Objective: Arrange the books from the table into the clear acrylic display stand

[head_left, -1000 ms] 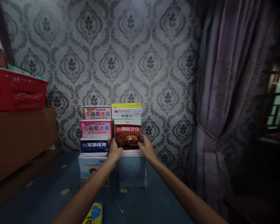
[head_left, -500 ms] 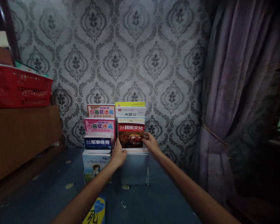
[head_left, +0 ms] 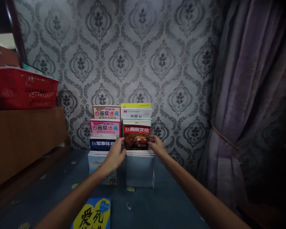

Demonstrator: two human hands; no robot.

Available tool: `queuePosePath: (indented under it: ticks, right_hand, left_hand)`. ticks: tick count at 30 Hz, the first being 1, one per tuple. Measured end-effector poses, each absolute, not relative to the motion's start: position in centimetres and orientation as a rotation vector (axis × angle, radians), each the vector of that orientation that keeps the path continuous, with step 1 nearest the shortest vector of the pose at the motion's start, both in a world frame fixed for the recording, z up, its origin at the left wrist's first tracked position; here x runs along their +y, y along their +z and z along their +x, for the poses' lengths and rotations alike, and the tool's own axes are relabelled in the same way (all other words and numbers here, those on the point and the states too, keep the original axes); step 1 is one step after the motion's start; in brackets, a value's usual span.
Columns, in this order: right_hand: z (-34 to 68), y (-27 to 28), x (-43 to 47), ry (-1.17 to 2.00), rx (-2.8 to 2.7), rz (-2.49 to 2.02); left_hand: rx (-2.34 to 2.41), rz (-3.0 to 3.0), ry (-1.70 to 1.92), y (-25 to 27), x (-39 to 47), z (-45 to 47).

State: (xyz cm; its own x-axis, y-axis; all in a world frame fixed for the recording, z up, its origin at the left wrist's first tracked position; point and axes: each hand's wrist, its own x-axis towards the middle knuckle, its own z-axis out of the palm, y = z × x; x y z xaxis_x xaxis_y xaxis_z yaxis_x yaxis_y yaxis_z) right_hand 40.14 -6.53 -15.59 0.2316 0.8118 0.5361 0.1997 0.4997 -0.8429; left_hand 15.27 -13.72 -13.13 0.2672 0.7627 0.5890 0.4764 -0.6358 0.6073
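ok so mid-frame you've got 西游记 (white book), 少儿 民俗文化 (red book), 图画捉迷藏 (pink book, brown book too), 少儿 军事体… (navy book), plus 爱死 on the yellow-blue book down low.

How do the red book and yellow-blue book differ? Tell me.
The red book stands up; the yellow-blue book lies flat. The red book's title is white, the yellow-blue book's black. The red book is between the left hand and right hand; the yellow-blue book is nearer the camera. Both bear Chinese characters.
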Motion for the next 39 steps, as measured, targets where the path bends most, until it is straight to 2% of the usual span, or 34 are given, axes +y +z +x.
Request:
queuePosePath:
  ticks: [6,10,14,20,27,31,34,39]
  right_hand:
    - [40.4,-15.3,-7.5,0.457,-1.317,-1.041]
    - [40.6,-13.7,-8.7,0.303,-1.329,-1.053]
    - [39.7,-11.2,-10.2,-0.025,-1.435,-1.062]
    - [37.7,-8.5,-11.7,-0.353,-1.478,-1.057]
    - [38.7,-8.4,-11.9,-0.245,-1.399,-1.082]
    - [38.8,-10.0,-15.4,-0.14,-1.355,-1.06]
    - [36.6,-10.4,-21.4,-0.028,-1.616,-0.939]
    - [30.8,-9.5,-31.6,-0.051,-2.158,-0.377]
  left_hand:
    - [1.554,2.762,1.41,-4.6,-14.5,10.7]
    - [1.886,2.972,1.109,-1.0,-12.4,7.9]
    - [1.853,2.989,0.681,-0.2,-10.1,5.9]
    - [1.811,3.038,0.689,-0.9,-10.1,5.4]
    - [1.865,3.045,0.669,-1.4,-10.3,5.6]
    - [1.864,3.083,0.652,-1.7,-10.3,5.5]
    - [1.872,3.12,0.606,-1.7,-10.1,5.4]
    - [1.921,3.145,0.507,-1.4,-9.5,5.3]
